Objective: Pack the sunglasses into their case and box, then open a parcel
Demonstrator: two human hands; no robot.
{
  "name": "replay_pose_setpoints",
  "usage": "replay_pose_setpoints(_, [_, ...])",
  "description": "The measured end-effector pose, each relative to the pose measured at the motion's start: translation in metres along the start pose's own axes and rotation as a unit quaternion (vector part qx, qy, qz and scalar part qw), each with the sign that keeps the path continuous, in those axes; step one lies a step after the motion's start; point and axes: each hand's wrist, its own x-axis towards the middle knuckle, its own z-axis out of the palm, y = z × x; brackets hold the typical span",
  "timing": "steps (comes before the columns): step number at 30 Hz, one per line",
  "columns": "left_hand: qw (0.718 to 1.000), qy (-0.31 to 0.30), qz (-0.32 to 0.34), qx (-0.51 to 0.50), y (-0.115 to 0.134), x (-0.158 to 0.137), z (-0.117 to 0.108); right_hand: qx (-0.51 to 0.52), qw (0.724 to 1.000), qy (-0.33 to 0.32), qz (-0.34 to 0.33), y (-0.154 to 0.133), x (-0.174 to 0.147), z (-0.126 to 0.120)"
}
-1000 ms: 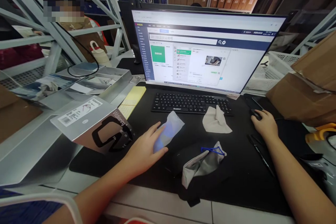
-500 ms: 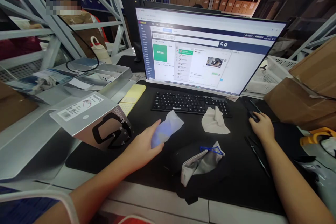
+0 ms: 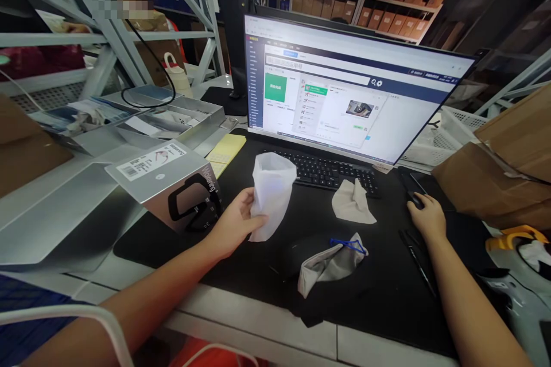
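My left hand grips a translucent white pouch by its lower left side, holding it upright over the black desk mat with its mouth upward. A bluish patch shows through the pouch; what is inside I cannot make out. My right hand is wrapped over a black computer mouse at the mat's right side. Between the hands lie a crumpled off-white cloth and a grey fabric pouch with a blue cord. The keyboard is partly hidden behind the white pouch.
A lit monitor stands at the back. On the left are a silver product box, an open silver box and yellow paper. Black pens lie beside my right forearm. Cardboard boxes are stacked at right; another person sits behind the frame.
My left hand has turned the white pouch from tilted to upright and raised it in front of the keyboard. My right hand stays on the mouse. The view has shifted slightly.
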Motion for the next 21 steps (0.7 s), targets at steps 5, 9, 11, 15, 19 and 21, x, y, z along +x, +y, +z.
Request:
replay_pose_setpoints(5, [0.999,-0.043,-0.003,0.014,-0.007,0.001,0.007,-0.003,1.0,-0.006,0.003,-0.002,0.001,0.0])
replay_pose_setpoints(9, [0.993,-0.071,0.022,0.091,-0.01,-0.001,0.005,-0.004,1.0,-0.004,0.004,-0.006,-0.001,-0.002])
replay_pose_setpoints(11, [0.983,-0.086,0.05,0.154,-0.009,-0.002,0.001,-0.001,1.0,0.003,0.0,-0.009,-0.002,-0.003])
replay_pose_setpoints(15, [0.939,-0.079,0.239,0.233,-0.007,-0.001,-0.006,-0.003,1.0,0.01,0.01,-0.013,-0.006,-0.005])
replay_pose_setpoints(19, [0.873,-0.018,0.395,0.285,-0.004,0.004,-0.008,-0.01,1.0,-0.001,0.029,-0.017,-0.009,-0.01])
replay_pose_setpoints(21, [0.851,0.023,0.41,0.326,-0.001,0.008,-0.01,-0.005,0.999,-0.004,0.035,-0.021,-0.008,-0.011])
